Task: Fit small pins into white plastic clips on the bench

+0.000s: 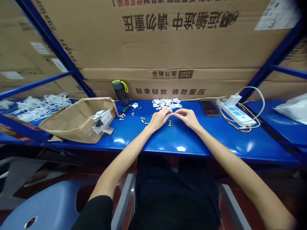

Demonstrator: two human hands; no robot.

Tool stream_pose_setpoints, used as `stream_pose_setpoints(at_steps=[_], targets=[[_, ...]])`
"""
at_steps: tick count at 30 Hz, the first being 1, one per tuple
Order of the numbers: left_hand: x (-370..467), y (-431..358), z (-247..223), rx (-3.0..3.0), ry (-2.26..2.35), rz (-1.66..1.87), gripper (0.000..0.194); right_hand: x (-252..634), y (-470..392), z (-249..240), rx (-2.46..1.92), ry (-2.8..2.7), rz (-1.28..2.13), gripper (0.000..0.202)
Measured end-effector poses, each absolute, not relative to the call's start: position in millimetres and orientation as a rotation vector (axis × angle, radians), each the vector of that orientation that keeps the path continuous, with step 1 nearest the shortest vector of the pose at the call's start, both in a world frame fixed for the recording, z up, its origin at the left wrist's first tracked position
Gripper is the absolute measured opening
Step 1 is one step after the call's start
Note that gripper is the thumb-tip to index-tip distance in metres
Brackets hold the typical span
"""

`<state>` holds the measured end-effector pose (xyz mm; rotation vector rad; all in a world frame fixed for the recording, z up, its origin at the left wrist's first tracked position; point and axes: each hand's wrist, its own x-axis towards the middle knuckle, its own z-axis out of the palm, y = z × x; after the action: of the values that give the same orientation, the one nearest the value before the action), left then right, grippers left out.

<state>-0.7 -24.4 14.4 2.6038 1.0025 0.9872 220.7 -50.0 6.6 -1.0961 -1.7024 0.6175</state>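
Note:
My left hand (161, 118) and my right hand (188, 117) meet above the blue shelf top (192, 137), fingertips pinched together. A tiny pale piece shows between the fingertips, too small to name. Just below them lie a few small brass-coloured pieces with pins (170, 123). More small brass-coloured pieces (144, 120) lie beside my left hand, partly hidden by it. Right behind my hands is a pile of white plastic parts (165, 103), some with rings.
An open cardboard box (72, 124) holding packets stands left. Behind it are white cords (45, 107). A dark bottle (120, 92) and a green-handled tool (126, 108) are at the back. A white power strip (238, 113) with cables lies right, near a dark, blurred object (210, 107).

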Motion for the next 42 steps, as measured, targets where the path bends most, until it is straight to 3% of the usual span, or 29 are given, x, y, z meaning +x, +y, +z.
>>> stream_pose_setpoints(at_steps=[15,26,42], targets=[[-4.3,-19.9,15.6,2.635,1.048,0.941,0.027,222.5,-48.0,5.6,-1.155,-1.730,0.503,0.029],[-13.3,-13.5,12.9,2.787,1.053,0.663,0.028,224.7,-42.5,-6.9,-1.251,-2.044,0.325,0.016],[-14.1,-11.3,11.5,2.830,1.066,0.533,0.029,220.2,-47.3,-5.6,-1.315,-2.257,0.057,0.015]])
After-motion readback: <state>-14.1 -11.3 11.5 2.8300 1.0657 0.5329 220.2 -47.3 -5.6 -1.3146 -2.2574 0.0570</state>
